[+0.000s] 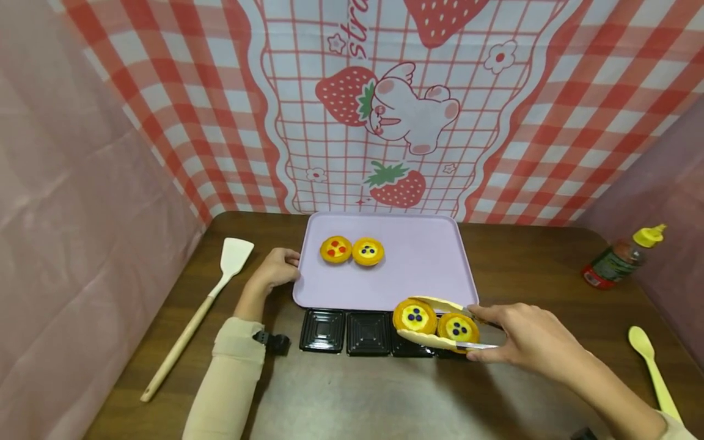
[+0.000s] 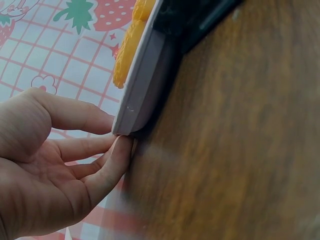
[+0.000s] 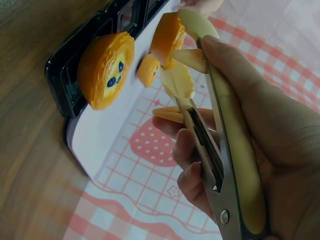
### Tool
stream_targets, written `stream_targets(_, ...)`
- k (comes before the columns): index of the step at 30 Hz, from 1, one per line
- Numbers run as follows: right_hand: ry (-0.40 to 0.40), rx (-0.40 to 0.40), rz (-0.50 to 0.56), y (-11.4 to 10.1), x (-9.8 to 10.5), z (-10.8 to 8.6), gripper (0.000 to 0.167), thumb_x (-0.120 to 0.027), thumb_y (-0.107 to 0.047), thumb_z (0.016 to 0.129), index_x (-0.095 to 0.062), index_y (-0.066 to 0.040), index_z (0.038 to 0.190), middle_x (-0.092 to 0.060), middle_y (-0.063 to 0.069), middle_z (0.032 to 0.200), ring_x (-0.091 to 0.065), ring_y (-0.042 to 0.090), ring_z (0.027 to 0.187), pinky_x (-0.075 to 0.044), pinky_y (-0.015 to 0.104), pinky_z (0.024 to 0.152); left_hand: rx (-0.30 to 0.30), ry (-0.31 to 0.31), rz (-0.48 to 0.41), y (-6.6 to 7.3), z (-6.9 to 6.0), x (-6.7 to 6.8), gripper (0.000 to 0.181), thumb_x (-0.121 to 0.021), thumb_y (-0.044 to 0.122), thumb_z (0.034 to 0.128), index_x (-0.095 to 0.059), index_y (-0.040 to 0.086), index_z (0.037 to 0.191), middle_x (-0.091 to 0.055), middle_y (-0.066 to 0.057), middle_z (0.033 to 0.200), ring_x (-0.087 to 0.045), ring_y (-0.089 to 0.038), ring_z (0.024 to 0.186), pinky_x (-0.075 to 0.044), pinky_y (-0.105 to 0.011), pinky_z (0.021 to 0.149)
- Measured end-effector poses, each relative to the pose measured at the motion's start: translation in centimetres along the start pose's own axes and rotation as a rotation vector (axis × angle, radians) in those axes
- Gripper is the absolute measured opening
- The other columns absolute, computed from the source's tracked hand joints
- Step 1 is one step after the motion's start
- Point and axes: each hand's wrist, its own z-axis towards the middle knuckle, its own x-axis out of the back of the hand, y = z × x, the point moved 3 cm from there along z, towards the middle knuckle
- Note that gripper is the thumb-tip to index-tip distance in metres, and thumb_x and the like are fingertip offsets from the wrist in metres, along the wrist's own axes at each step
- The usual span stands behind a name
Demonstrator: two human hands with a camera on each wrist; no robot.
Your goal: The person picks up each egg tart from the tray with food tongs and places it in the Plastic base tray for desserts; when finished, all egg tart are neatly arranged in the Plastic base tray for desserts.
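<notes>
My left hand (image 1: 277,267) pinches the left edge of the lilac tray (image 1: 423,263), thumb and fingers on its rim. On that tray sit a tart with red dots (image 1: 335,250) and a tart with blue dots (image 1: 368,252). With my right hand (image 1: 536,333) I grip tongs (image 1: 477,346), seen closely in the right wrist view. Between the tong tips is a blue-dotted tart (image 1: 415,316), over the row of black square moulds (image 1: 368,333). Another blue-dotted tart (image 3: 106,70) sits in the end mould, beside the held one.
A white spatula (image 1: 233,256) with a wooden handle lies at the left. A yellow-capped sauce bottle (image 1: 613,264) stands at the right, above a yellow spoon (image 1: 654,363). A grey metallic surface (image 1: 341,397) lies in front of the moulds; a checked cloth (image 1: 506,177) hangs behind.
</notes>
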Motion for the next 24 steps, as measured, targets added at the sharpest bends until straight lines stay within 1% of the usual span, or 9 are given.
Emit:
stream_targets(4, -0.006, 0.022, -0.011, -0.3, -0.5, 0.1, 0.070, -0.081, -0.061, 0.068, -0.073, -0.014, 0.119, -0.074, -0.002, 0.099, -0.064, 0.011, 0.075, -0.046, 0.034, 0.053, -0.001, 0.004, -0.002, 0.0, -0.1, 0.1, 0.051, -0.060, -0.010, 0.0678, -0.057, -0.016, 0.119, -0.058, -0.020, 0.098, -0.053, -0.025, 0.086, -0.048, -0.026, 0.066)
stream_targets(7, -0.018, 0.024, -0.011, -0.5, -0.8, 0.2, 0.067, -0.082, -0.059, 0.069, -0.073, -0.015, 0.120, -0.074, -0.002, 0.100, -0.067, 0.014, 0.078, -0.047, 0.035, 0.053, 0.002, 0.008, 0.003, 0.0, -0.1, 0.1, 0.051, -0.060, -0.010, 0.0679, -0.058, -0.015, 0.119, -0.058, -0.019, 0.099, -0.054, -0.025, 0.086, -0.048, -0.026, 0.066)
stream_targets(11, -0.034, 0.010, -0.012, -0.6, -1.1, 0.3, 0.068, -0.082, -0.058, 0.069, -0.072, -0.016, 0.121, -0.074, -0.002, 0.099, -0.061, 0.009, 0.071, -0.043, 0.032, 0.050, 0.003, 0.004, 0.004, -0.1, -0.1, 0.0, 0.051, -0.060, -0.010, 0.0677, -0.058, -0.016, 0.119, -0.059, -0.020, 0.098, -0.054, -0.024, 0.085, -0.049, -0.026, 0.066)
stream_targets(14, -0.049, 0.002, -0.013, -0.5, -1.4, 0.3, 0.068, -0.082, -0.058, 0.070, -0.072, -0.016, 0.123, -0.073, -0.002, 0.098, -0.053, 0.004, 0.065, -0.041, 0.030, 0.049, 0.005, 0.003, 0.006, -0.1, 0.0, 0.0, 0.052, -0.061, -0.010, 0.0678, -0.057, -0.016, 0.119, -0.059, -0.020, 0.099, -0.055, -0.025, 0.085, -0.049, -0.026, 0.066)
stream_targets(17, -0.061, 0.001, -0.019, -0.5, -1.5, 0.3, 0.068, -0.081, -0.058, 0.071, -0.071, -0.016, 0.124, -0.073, -0.003, 0.096, -0.046, 0.003, 0.062, -0.039, 0.029, 0.049, 0.006, 0.005, 0.009, -0.1, 0.0, 0.0, 0.052, -0.061, -0.010, 0.0679, -0.057, -0.016, 0.119, -0.059, -0.020, 0.099, -0.055, -0.025, 0.086, -0.049, -0.027, 0.067)
stream_targets(19, -0.061, 0.007, -0.023, -0.5, -1.6, 0.4, 0.069, -0.081, -0.058, 0.071, -0.071, -0.015, 0.124, -0.073, -0.003, 0.095, -0.045, 0.003, 0.061, -0.039, 0.029, 0.049, 0.009, 0.008, 0.009, -0.1, -0.1, 0.1, 0.052, -0.061, -0.010, 0.0680, -0.057, -0.015, 0.119, -0.059, -0.020, 0.099, -0.055, -0.025, 0.086, -0.049, -0.026, 0.067)
stream_targets(24, -0.048, 0.016, -0.029, -0.5, -1.6, 0.4, 0.068, -0.082, -0.057, 0.071, -0.071, -0.015, 0.123, -0.073, -0.003, 0.094, -0.048, 0.003, 0.063, -0.040, 0.030, 0.049, 0.011, 0.006, 0.006, -0.2, -0.1, 0.1, 0.051, -0.061, -0.010, 0.0681, -0.058, -0.015, 0.119, -0.059, -0.020, 0.098, -0.055, -0.025, 0.086, -0.049, -0.026, 0.067)
